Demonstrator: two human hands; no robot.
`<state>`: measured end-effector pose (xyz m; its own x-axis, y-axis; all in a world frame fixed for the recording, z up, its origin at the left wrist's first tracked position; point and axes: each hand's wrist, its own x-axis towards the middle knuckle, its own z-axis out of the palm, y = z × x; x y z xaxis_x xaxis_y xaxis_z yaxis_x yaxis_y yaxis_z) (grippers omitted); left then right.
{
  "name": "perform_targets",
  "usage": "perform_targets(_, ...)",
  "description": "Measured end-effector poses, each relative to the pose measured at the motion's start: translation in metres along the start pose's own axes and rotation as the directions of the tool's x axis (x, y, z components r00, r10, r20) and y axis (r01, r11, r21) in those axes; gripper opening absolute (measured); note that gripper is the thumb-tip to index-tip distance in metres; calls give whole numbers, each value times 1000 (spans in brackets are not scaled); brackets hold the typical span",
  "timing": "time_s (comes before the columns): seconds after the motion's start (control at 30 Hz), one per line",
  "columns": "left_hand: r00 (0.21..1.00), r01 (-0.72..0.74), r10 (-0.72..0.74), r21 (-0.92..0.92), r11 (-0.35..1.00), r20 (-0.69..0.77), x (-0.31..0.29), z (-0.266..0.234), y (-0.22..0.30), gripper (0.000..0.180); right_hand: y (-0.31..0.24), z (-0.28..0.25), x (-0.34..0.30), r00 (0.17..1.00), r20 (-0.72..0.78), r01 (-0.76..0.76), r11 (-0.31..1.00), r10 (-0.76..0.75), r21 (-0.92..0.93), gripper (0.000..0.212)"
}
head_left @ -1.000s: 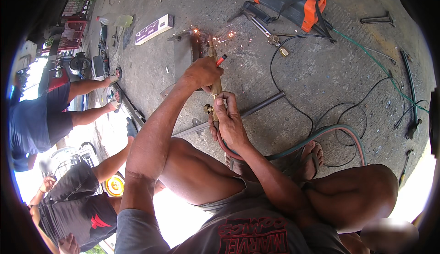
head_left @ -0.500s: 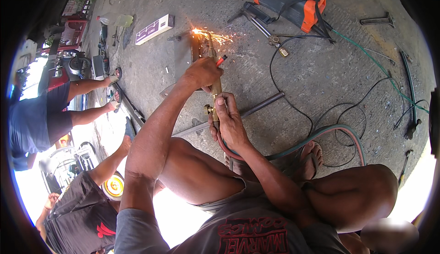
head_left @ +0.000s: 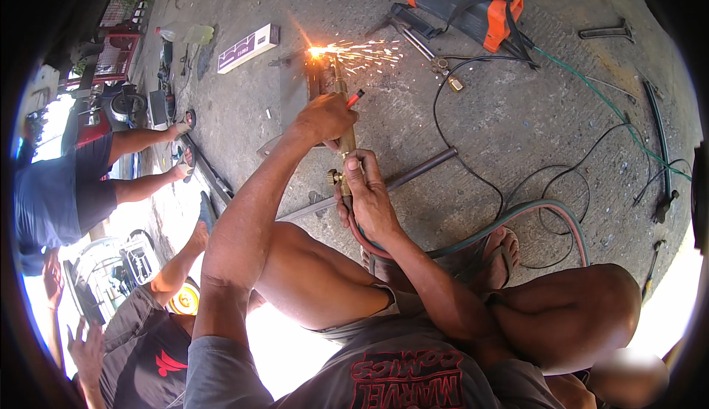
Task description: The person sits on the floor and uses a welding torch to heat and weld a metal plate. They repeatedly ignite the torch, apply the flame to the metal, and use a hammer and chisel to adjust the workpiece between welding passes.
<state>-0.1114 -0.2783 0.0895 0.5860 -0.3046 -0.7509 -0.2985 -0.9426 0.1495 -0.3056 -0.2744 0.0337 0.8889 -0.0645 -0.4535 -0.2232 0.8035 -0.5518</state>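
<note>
My left hand (head_left: 326, 119) is closed around the front of a brass cutting torch (head_left: 347, 140), with a small red stick with a dark tip (head_left: 356, 98) poking out beside the fingers. My right hand (head_left: 373, 196) grips the torch's rear end by its valve knobs (head_left: 336, 177), thumb on top. A red and green twin hose (head_left: 509, 215) runs from that end past my foot. Bright sparks (head_left: 317, 52) burst at the torch tip and spray rightward over a piece of metal, its shape partly hidden by glare. A flat grey plate (head_left: 292, 88) lies just left of it.
A white and purple box (head_left: 249, 48) and a plastic bottle (head_left: 185, 34) lie at the far left. A grey and orange machine (head_left: 461, 3) stands at the far right, near another brass torch (head_left: 443, 63). A metal bar (head_left: 422, 167) crosses under my arms. Two people are at left.
The sparks have grown brighter and reach farther right. My hands keep almost the same place on the torch. At lower left, a person's hands have risen.
</note>
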Motion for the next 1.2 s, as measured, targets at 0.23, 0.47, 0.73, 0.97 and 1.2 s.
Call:
perform_targets(0.23, 1000, -6, 6, 18, 1000, -3, -1, 0, 0, 47, -2, 2, -1, 1000, -7, -13, 1000, 13, 25, 41)
perform_targets(0.47, 1000, 9, -9, 38, 999, -9, -3, 0, 0, 44, -2, 2, -2, 1000, -2, -7, 1000, 7, 20, 38)
perform_targets(0.73, 1000, 8, -8, 1, 1000, 10, 0, 1, 1, 47, 0, 0, -2, 1000, 4, -10, 999, 10, 43, 39)
perform_targets(0.97, 1000, -5, 5, 48, 999, 13, 1, 1, -3, 47, -2, 1, -3, 1000, 11, -28, 999, 28, 36, 36)
perform_targets(1.2, 1000, 15, -15, 26, 1000, 5, -1, 4, -3, 43, 0, 0, -3, 1000, 15, -2, 999, 1, 38, 37)
